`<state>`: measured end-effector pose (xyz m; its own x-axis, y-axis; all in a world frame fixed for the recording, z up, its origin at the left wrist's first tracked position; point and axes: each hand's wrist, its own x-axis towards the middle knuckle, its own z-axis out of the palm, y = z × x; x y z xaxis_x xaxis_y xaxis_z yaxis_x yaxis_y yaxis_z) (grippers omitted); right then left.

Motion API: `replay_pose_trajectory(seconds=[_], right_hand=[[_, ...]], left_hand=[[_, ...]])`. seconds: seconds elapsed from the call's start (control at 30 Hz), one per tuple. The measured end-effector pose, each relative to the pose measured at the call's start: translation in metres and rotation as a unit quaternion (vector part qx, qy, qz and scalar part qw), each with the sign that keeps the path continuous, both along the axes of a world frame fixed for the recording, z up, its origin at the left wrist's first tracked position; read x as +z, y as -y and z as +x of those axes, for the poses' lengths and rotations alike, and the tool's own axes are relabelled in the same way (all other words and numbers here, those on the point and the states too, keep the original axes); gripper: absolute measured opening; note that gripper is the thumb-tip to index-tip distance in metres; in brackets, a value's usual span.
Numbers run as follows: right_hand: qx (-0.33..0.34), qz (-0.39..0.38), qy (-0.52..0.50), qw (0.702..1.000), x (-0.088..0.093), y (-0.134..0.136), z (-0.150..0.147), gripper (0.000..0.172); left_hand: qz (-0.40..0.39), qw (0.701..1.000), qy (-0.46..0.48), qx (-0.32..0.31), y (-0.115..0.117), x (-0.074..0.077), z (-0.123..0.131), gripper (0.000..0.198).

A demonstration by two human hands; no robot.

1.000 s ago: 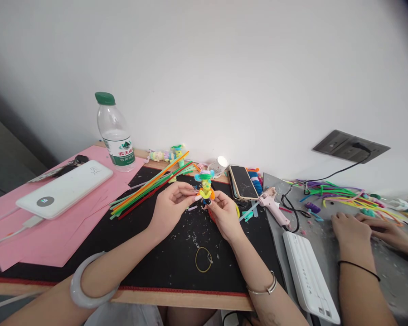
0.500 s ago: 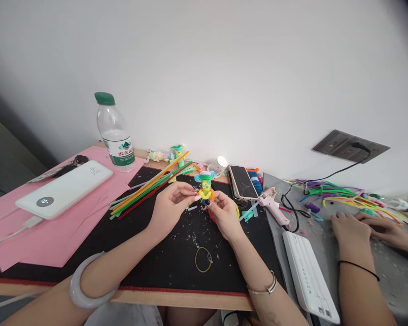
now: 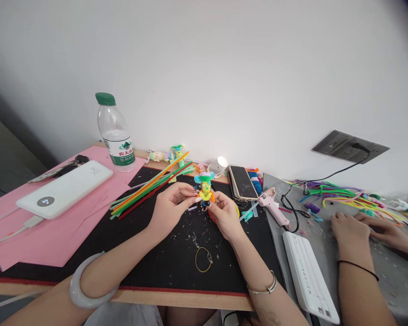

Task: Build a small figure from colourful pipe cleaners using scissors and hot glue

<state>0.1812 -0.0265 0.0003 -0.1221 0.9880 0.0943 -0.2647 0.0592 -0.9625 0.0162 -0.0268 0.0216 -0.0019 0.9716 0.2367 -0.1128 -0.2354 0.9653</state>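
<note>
My left hand (image 3: 170,207) and my right hand (image 3: 224,213) pinch a small pipe-cleaner figure (image 3: 205,186) between them, above the black mat (image 3: 177,253). The figure stands upright, with a teal and green top, a yellow middle and an orange base. Fingertips of both hands close on its lower part. A bundle of coloured pipe cleaners (image 3: 149,185) lies on the mat just left of my left hand. A yellow wire ring (image 3: 204,259) lies on the mat below my hands.
A water bottle (image 3: 115,133), a white power bank (image 3: 64,189) on pink paper (image 3: 54,235), a phone (image 3: 243,182), a pink glue gun (image 3: 274,206) and a white keyboard (image 3: 309,276) surround the mat. Another person's hands (image 3: 357,228) rest on the grey mat at right, near more pipe cleaners (image 3: 336,192).
</note>
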Motion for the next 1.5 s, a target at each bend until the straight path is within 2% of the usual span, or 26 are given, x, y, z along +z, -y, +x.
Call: replay_pose_trajectory(seconds=[0.2, 0.43, 0.57, 0.7, 0.9, 1.03, 1.17, 1.3, 1.5], right_hand=[[-0.011, -0.008, -0.008, 1.000, 0.000, -0.001, -0.001, 0.019], [-0.005, -0.041, -0.123, 0.992, 0.001, -0.002, -0.001, 0.019], [0.000, -0.054, -0.151, 0.987, 0.002, -0.003, -0.001, 0.019], [-0.005, -0.047, -0.124, 0.991, 0.002, -0.002, -0.002, 0.021], [-0.006, -0.016, -0.053, 0.998, 0.000, -0.001, -0.004, 0.018], [0.004, -0.009, -0.022, 1.000, -0.001, -0.001, -0.002, 0.020], [0.012, 0.000, -0.010, 1.000, -0.002, -0.002, 0.000, 0.019], [0.019, 0.004, -0.006, 1.000, -0.001, -0.002, 0.000, 0.018], [0.021, 0.011, 0.011, 1.000, 0.003, 0.000, 0.000, 0.018]], left_hand=[[0.001, 1.000, -0.008, -0.006, 0.000, -0.002, 0.000, 0.025], [0.020, 0.999, 0.003, -0.029, 0.000, -0.002, -0.002, 0.027], [0.027, 0.999, -0.009, -0.020, -0.001, -0.002, -0.003, 0.027], [0.026, 0.997, -0.067, -0.018, -0.004, -0.004, -0.004, 0.030], [0.075, 0.980, -0.184, -0.011, -0.005, -0.008, -0.004, 0.025], [0.133, 0.957, -0.256, -0.021, -0.008, -0.007, -0.009, 0.016], [0.173, 0.929, -0.322, -0.063, -0.011, -0.003, -0.016, 0.019], [0.169, 0.916, -0.352, -0.095, -0.012, 0.001, -0.020, 0.023], [0.157, 0.914, -0.356, -0.113, -0.011, 0.005, -0.022, 0.026]])
